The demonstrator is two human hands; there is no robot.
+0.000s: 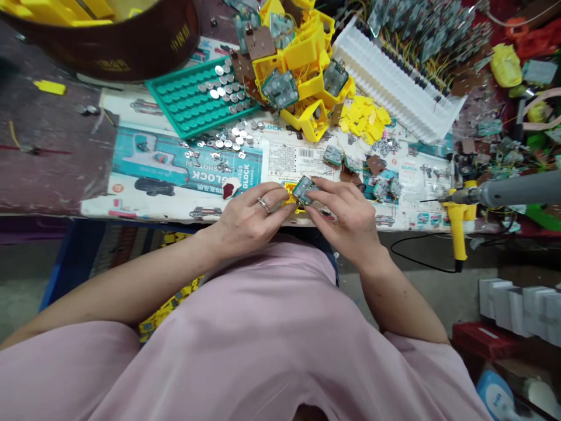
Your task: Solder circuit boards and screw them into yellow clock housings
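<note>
Both grips are closed and occupied, fingertips drawn close together at the near edge of the surface (65, 169). My left grip (256, 216), with a ring on one finger, pinches a small yellow casing (290, 190). My right grip (347, 213) holds a green circuit board (304, 190) by its edge between thumb and fingers. The board is tilted, lying partly over the casing; whether it is seated cannot be told, as the fingers hide the join.

Beneath the work, a printed sheet (283, 153) covers part of the surface. Beyond my left grip, silver discs (236, 140) lie scattered on the sheet, and more rest in a green tray (169, 98) of round recesses, set at an angle. Farther left stands a dark round tub (170, 44) containing yellow parts.

Straight ahead is a heap of yellow housings (302, 49), with boards among them. Right of it lies a pile of flat yellow pieces (364, 118), and beside that a white ridged rack (372, 67), slanted, with wired components along its far side. Several loose boards (333, 154) lie just beyond my right grip. At far right, a grey pointed tool (517, 190) rests across a yellow-handled tool (458, 234).
</note>
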